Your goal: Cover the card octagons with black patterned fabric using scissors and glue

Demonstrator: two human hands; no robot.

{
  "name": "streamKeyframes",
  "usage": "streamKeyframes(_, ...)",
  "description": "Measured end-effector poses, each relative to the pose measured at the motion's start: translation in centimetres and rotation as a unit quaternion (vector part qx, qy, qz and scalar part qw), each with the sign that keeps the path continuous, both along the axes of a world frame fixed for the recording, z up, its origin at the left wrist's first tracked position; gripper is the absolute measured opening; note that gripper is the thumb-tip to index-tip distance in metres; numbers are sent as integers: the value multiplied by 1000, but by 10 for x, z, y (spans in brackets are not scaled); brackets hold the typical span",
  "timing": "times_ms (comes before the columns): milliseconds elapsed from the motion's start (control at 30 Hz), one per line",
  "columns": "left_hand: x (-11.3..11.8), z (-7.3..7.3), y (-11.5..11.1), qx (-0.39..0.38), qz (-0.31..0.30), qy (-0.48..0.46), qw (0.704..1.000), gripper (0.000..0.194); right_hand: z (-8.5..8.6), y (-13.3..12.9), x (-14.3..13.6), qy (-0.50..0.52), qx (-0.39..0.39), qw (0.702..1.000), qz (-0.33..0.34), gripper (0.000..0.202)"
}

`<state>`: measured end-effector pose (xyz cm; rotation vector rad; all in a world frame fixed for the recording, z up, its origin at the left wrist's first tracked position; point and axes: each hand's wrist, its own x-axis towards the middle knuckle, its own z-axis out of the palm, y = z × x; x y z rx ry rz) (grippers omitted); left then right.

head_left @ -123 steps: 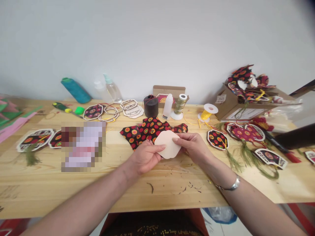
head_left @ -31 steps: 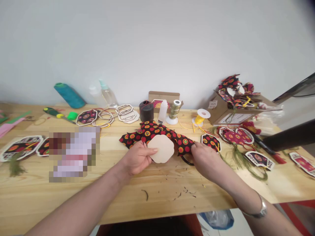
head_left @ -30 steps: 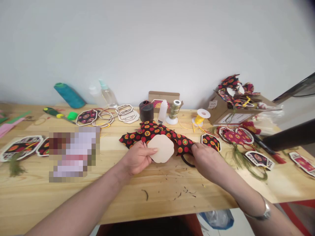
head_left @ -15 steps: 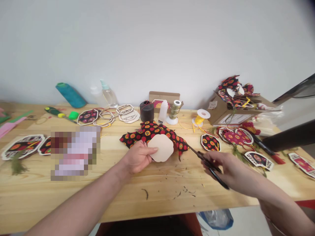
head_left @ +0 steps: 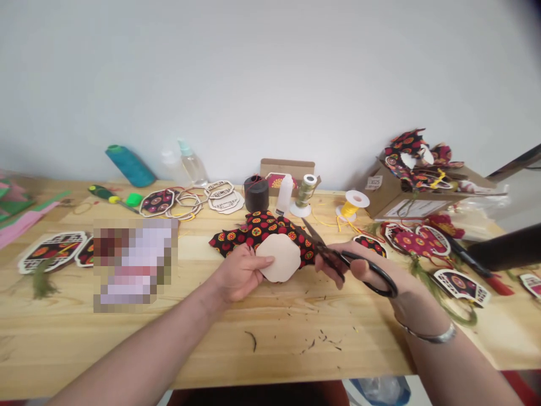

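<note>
A pale scalloped disc (head_left: 279,258) lies against a black cloth with red and yellow flowers (head_left: 262,224). My left hand (head_left: 243,272) pinches both, thumb on the disc's face and fingers behind. Black scissors (head_left: 332,256) are in my right hand (head_left: 353,268), with their blades apart and pointing up and left beside the cloth's right part. The fingertips of my right hand are close to the cloth's right edge; whether they touch it I cannot tell.
Small dark scraps (head_left: 325,338) lie on the wooden table (head_left: 203,361). Behind stand a black thread spool (head_left: 256,194), a white bottle (head_left: 285,194) and a yellow spool (head_left: 353,206). A cardboard box (head_left: 422,206) holds cloth pieces at the right.
My right hand has moved left with the scissors and turned, bringing its fingers close to the cloth. The scissor blades have opened wider. The view has shifted slightly; my left hand keeps its hold.
</note>
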<state>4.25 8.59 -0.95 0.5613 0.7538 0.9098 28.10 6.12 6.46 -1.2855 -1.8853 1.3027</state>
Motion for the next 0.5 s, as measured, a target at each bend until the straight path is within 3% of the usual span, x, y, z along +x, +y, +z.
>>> streamKeyframes(300,0,2,2,-4,9,-4,1000,16,-9,21,32,-55,-22,987,152,75)
streamKeyframes(500,-1,3,1,-12,19,4,1000,15,-13,25,33,-102,-28,982,160,74)
